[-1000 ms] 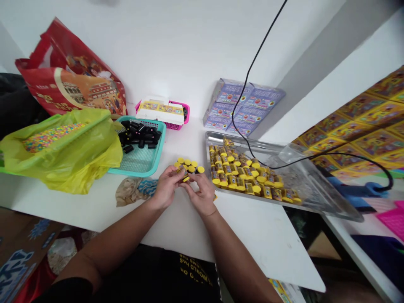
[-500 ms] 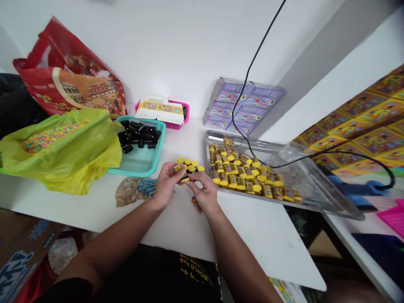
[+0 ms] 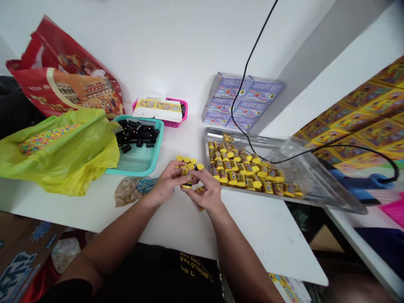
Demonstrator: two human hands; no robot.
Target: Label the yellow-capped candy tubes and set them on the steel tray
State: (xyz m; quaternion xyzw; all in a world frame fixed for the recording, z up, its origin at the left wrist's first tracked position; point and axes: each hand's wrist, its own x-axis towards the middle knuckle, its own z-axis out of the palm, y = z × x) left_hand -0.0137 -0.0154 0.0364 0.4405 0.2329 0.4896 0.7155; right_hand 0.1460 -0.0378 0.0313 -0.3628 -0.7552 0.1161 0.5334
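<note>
Both my hands meet over the white table around one small black container (image 3: 187, 182) with a yellow end and a printed label on its side. My left hand (image 3: 168, 182) pinches it from the left, thumb across the label. From the right, my right hand (image 3: 206, 189) grips it with thumb and fingertips. Just beyond my fingers stand several yellow-capped containers (image 3: 193, 160) in a small cluster. Under my right hand lies a printed label piece (image 3: 199, 203), partly hidden. A metal tray (image 3: 271, 147) to the right holds many labelled containers (image 3: 235, 168).
A teal basket (image 3: 132, 165) holds black containers (image 3: 137, 134). Left of it are colourful beads (image 3: 47, 136) in a yellow bag (image 3: 94, 164). A crumpled cloth (image 3: 126, 191) lies near my left wrist. Purple boxes (image 3: 243, 99) stand behind the tray; a black cable (image 3: 235, 101) crosses above it.
The container has turned more upright between my hands, so its label and yellow lower end now face me. My right hand has shifted slightly, with its fingers higher on the container.
</note>
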